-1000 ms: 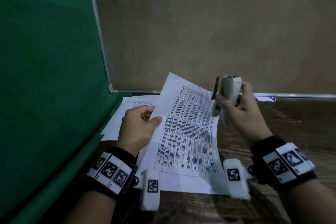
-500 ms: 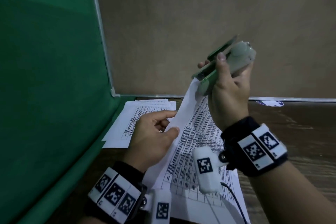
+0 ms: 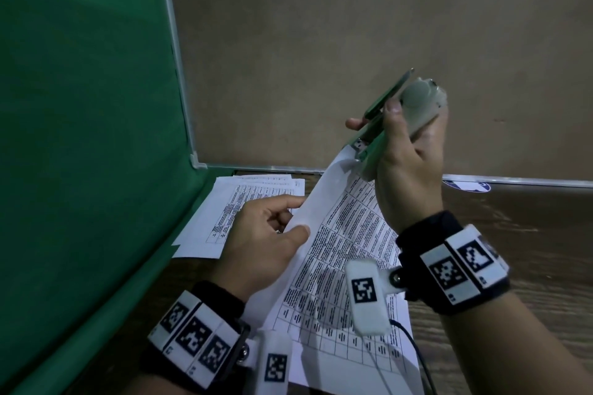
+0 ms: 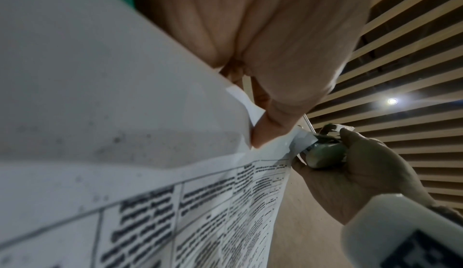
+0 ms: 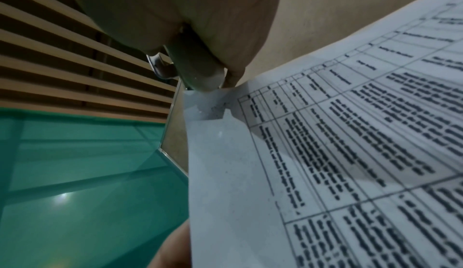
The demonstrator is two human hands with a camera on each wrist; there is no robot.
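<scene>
A stapler [image 3: 414, 109] is gripped in the right hand [image 3: 407, 176], with the fingers curled round its pale body and the thumb laid along its side. It is held raised above the wooden table [image 3: 513, 234], tilted, its mouth at the top corner of the printed sheets [image 3: 346, 234]. In the right wrist view that corner [image 5: 208, 106] is seen tucked just under the stapler's nose [image 5: 198, 70].

A second ago the stapler was held lower, upright beside the right edge of the sheets, which lay flatter. Half a second ago it had already been brought up to the corner, and little is changed since: the same tilt and place are kept.

The sheets' left edge is pinched by the left hand [image 3: 266, 234], thumb on top and fingers beneath, as before. The sheets are lifted and curled at that side, with their lower end on the table. The paper stack [image 3: 244, 199] by the green partition [image 3: 80, 106] lies unmoved.
</scene>
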